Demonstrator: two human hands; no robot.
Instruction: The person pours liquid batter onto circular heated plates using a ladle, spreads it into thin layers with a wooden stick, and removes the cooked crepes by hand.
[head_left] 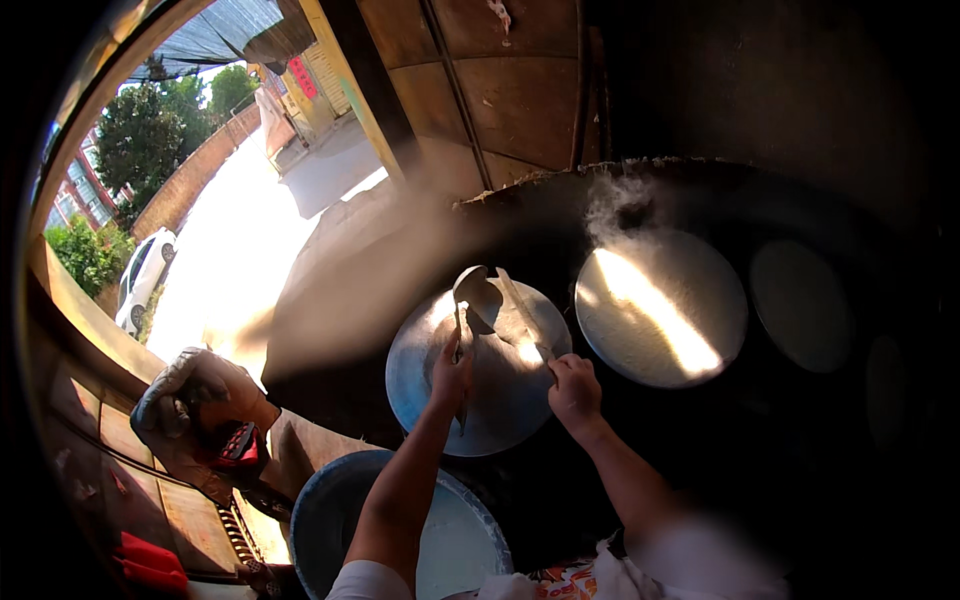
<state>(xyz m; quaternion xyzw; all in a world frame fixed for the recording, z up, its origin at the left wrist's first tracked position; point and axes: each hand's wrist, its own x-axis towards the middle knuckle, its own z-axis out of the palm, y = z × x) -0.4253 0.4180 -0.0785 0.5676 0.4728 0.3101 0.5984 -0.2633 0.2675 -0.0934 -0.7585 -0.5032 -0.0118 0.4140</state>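
My left hand (452,376) is closed around the handle of a metal ladle (480,298), its bowl above the far half of a round metal pan (505,412). In my right hand (577,388) is a long flat scraper (520,308), its blade slanting up and left beside the ladle over the same pan. Between the two tools, the pan's surface looks pale and partly sunlit. A blue-rimmed tub (322,500) of pale, milky liquid stands below my left forearm.
A second round pan (640,345) with a pale layer steams to the right. Another pale round (800,305) lies farther right in shadow. Work gloves (175,400) and a red-and-black object (240,447) are at the left, beside a bright doorway.
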